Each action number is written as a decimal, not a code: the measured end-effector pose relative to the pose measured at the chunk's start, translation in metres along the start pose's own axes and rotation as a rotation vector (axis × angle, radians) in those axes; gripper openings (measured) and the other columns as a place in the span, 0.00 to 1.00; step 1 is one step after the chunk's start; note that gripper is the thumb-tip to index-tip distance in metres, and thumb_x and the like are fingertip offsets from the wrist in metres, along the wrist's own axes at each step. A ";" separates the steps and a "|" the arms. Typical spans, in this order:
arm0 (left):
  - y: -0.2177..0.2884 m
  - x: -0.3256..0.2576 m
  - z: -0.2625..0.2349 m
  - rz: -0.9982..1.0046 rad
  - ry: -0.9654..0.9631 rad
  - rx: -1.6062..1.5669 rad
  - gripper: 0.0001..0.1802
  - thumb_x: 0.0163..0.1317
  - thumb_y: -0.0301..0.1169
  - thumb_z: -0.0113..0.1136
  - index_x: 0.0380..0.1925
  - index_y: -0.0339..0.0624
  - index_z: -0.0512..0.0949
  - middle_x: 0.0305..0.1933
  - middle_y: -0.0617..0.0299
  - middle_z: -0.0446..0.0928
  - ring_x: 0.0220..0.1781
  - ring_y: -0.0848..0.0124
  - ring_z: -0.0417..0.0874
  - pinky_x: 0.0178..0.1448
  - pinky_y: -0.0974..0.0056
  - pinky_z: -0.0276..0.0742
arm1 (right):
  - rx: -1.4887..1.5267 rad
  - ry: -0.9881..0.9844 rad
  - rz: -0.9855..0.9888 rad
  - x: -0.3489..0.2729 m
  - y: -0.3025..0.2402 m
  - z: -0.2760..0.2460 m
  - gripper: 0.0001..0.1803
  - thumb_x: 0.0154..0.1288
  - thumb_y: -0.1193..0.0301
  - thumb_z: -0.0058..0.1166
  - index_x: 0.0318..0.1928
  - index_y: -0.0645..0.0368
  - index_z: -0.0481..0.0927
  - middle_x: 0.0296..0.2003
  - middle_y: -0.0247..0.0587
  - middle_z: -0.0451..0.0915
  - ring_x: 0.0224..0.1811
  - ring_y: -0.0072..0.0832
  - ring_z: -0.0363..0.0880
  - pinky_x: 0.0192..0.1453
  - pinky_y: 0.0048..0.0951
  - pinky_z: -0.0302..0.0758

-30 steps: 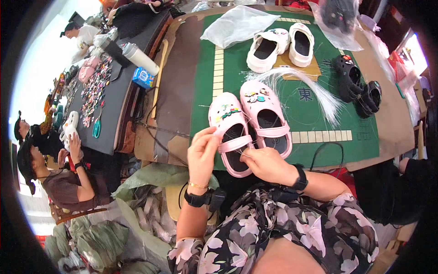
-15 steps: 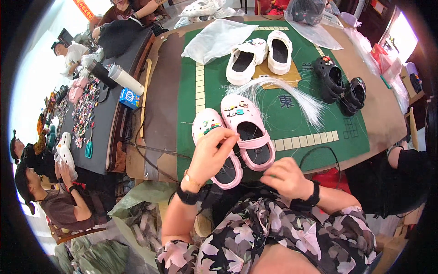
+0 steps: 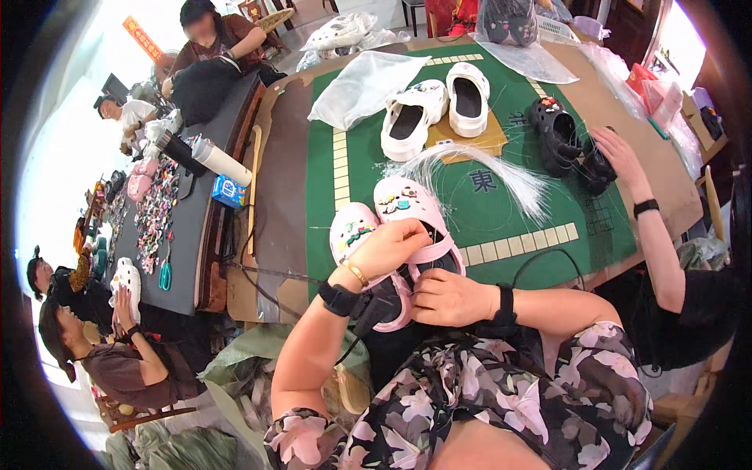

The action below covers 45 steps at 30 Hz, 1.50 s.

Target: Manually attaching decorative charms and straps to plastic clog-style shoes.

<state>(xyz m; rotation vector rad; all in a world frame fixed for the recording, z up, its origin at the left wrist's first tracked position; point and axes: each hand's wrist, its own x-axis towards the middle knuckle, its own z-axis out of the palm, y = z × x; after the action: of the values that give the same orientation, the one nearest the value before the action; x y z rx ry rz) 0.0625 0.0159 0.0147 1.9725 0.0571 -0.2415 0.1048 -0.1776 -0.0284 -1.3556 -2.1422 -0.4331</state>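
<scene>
Two pink clogs with colourful charms lie side by side at the table's near edge, toes pointing away. My left hand [image 3: 384, 252] reaches over the left pink clog [image 3: 353, 229]. Its fingers pinch together at the opening of the right pink clog [image 3: 404, 203], beside the strap; what is between them is hidden. At that clog's heel, my right hand [image 3: 450, 298] is closed with its fingers curled, and I cannot see what it grips. Thin white strands [image 3: 501, 176] fan out just beyond the pink clogs.
White clogs [image 3: 468, 102] and a plastic bag [image 3: 364, 88] lie farther back on the green mat [image 3: 321, 164]. At right, another person's hand [image 3: 619, 157] touches black clogs [image 3: 554, 142]. A side table [image 3: 192, 262] at left holds charms, bottles and scissors [image 3: 165, 274]; co-workers sit beyond.
My right hand has moved left and in to the right pink clog's heel. My left hand has shifted slightly right along its opening. Another person's arm has come in to the black clogs.
</scene>
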 end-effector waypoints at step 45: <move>0.008 -0.045 0.028 0.167 0.707 -0.055 0.06 0.63 0.27 0.63 0.37 0.36 0.83 0.28 0.69 0.78 0.27 0.84 0.71 0.32 0.75 0.68 | 0.744 0.503 1.099 0.033 0.025 -0.013 0.06 0.65 0.75 0.57 0.40 0.65 0.82 0.32 0.37 0.84 0.35 0.20 0.80 0.40 0.23 0.76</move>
<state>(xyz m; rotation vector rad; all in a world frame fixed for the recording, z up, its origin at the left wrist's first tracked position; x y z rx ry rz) 0.0160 -0.0098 0.0203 1.9075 0.3484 0.5669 0.1202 -0.1497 0.0011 -1.4836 -0.7754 0.3984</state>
